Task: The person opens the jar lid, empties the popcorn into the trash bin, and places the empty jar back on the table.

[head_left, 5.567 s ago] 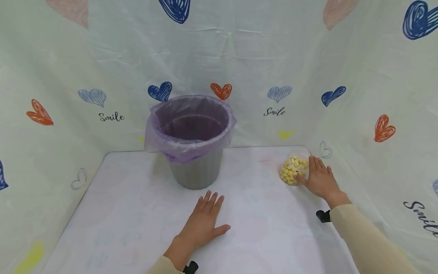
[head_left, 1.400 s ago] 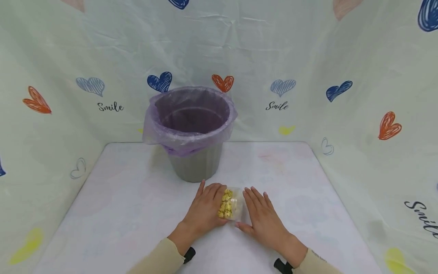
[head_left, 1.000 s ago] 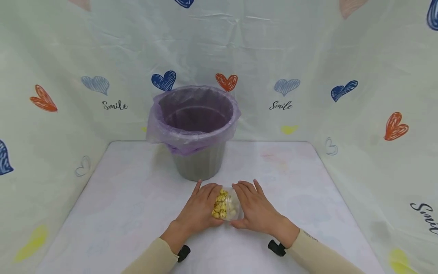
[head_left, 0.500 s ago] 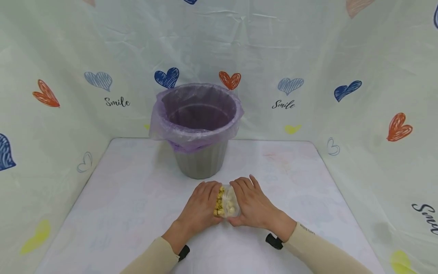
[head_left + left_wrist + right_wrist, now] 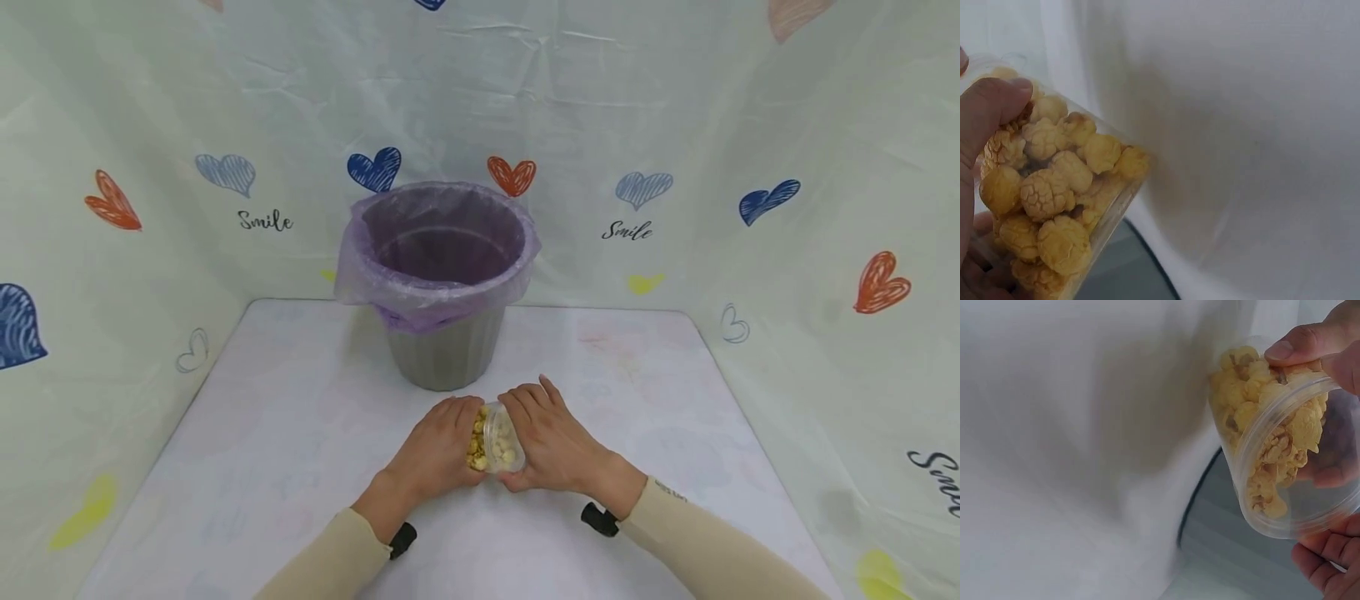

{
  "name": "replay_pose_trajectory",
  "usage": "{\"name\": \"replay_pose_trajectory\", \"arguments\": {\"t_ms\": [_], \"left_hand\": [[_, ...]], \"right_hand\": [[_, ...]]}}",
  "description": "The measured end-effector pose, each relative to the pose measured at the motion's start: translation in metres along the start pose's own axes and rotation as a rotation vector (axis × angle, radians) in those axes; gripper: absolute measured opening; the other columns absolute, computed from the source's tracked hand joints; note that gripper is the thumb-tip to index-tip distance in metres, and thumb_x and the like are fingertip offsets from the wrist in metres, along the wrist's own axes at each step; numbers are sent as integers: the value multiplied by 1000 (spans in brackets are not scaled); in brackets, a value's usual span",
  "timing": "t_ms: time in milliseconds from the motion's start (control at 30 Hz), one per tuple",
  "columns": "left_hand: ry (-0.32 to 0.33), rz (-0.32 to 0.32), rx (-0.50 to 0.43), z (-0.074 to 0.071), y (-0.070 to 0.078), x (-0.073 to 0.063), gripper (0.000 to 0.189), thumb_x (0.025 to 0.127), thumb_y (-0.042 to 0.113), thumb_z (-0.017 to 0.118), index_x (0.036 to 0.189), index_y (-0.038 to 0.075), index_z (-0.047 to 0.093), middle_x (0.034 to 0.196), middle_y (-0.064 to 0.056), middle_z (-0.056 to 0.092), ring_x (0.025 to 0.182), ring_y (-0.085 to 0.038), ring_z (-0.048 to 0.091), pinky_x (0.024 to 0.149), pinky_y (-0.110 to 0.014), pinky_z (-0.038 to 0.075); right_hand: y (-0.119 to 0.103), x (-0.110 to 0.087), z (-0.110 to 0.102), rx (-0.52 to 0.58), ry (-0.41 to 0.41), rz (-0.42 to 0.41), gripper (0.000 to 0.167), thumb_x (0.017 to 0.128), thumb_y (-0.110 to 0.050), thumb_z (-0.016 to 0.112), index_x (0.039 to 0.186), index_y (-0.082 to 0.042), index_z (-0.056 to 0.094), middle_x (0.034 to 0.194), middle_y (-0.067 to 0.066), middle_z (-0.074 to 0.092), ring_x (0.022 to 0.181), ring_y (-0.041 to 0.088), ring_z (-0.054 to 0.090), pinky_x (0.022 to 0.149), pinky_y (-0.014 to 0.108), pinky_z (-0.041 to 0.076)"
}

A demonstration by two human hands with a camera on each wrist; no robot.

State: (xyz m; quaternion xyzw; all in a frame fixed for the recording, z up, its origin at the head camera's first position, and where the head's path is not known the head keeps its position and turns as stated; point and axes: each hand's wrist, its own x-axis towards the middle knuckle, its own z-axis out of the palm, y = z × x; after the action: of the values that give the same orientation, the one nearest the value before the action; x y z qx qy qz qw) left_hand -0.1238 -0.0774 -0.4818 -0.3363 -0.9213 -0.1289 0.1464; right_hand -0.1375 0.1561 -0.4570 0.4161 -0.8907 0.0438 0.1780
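A clear plastic jar of yellow popcorn lies tipped sideways between my two hands, its lidded end to the right. My left hand grips the popcorn-filled body from the left; in the left wrist view its thumb presses on the jar's side. My right hand holds the clear lid end, fingers curled over its far edge and thumb near. Popcorn shows through the jar in the right wrist view, beside the rounded lid rim. Whether the lid has loosened, I cannot tell.
A grey trash bin with a purple liner stands just behind the jar, towards the table's back. The white-covered table is walled by a curtain with heart prints.
The jar has come from the table's back right to the front of the bin. My left hand now grips its body, and my right hand has closed round the lid end.
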Motion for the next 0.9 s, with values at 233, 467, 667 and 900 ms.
{"name": "replay_pose_trajectory", "arguments": {"t_ms": [233, 467, 667, 900], "left_hand": [[-115, -74, -176, -4, -3, 0, 101, 72, 41, 97, 147, -2, 44, 143, -15, 58, 135, -32, 57, 119, -44, 45], [-111, -105, -278, -2, -5, -5, 111, 71, 37, 98, 154, -3, 37, 152, -17, 51, 144, -33, 49, 127, -56, 31], [-4, -58, -183, 6, -6, -8, 110, 69, 36, 100, 152, -2, 38, 146, -16, 55, 135, -33, 56, 121, -51, 42], [-33, -91, -293, 6, -13, -7, 99, 72, 32, 97, 148, -3, 43, 142, -18, 59, 133, -33, 59, 113, -46, 51]], "right_hand": [[-2, 0, -5, 46, -65, 46, 104, 70, -68, 83, 143, 0, 53, 133, 12, 61, 125, 33, 57, 109, 70, 46], [-7, 1, -6, 102, -113, 148, 102, 74, -70, 80, 142, 1, 52, 128, 15, 63, 121, 32, 60, 106, 56, 51], [-9, 6, -5, 61, -57, 144, 100, 72, -74, 79, 135, 0, 57, 120, 13, 66, 114, 30, 62, 105, 57, 51], [-5, 14, -8, 38, -50, 58, 100, 70, -74, 79, 134, 0, 58, 120, 12, 65, 114, 32, 61, 110, 65, 46]]}}
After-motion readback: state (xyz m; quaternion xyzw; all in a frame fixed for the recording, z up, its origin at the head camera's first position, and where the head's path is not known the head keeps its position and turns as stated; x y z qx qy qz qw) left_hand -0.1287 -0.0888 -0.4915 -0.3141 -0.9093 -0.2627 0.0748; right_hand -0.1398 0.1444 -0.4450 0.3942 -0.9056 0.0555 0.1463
